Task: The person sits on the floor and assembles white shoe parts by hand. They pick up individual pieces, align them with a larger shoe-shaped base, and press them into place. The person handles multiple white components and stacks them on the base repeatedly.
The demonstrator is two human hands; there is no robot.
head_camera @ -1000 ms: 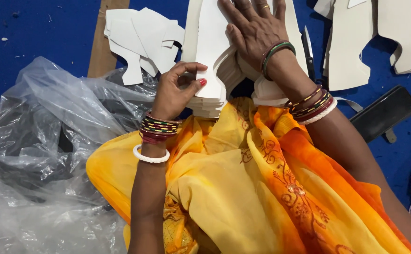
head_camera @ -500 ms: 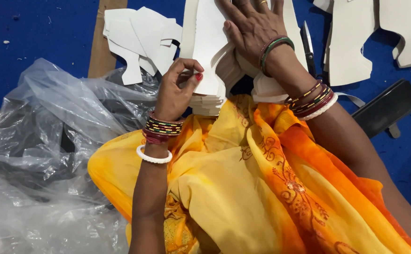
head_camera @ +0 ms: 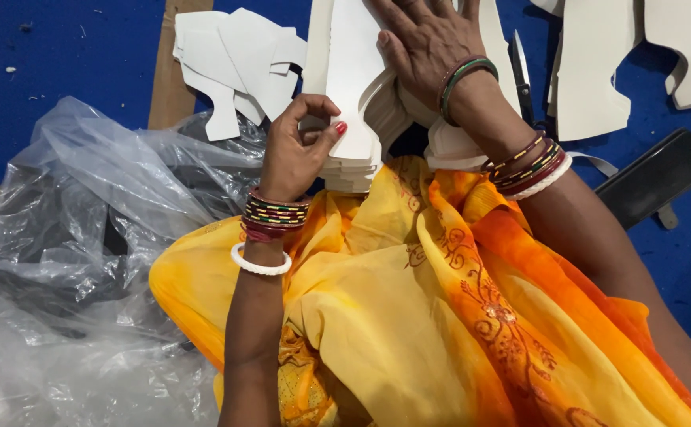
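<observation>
A thick stack of white cut card pieces [head_camera: 349, 87] lies flat on blue floor.

Packaging: one clear plastic bag [head_camera: 69, 261], large and crumpled, lying at the left on the blue worktop [head_camera: 84, 63], with dark items dimly showing through its film. Labels, signs, screens: none in view.

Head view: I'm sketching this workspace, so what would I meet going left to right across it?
Plastic bag → loose cutouts → left hand → cutout stack → right hand → scissors → black tool.
</observation>
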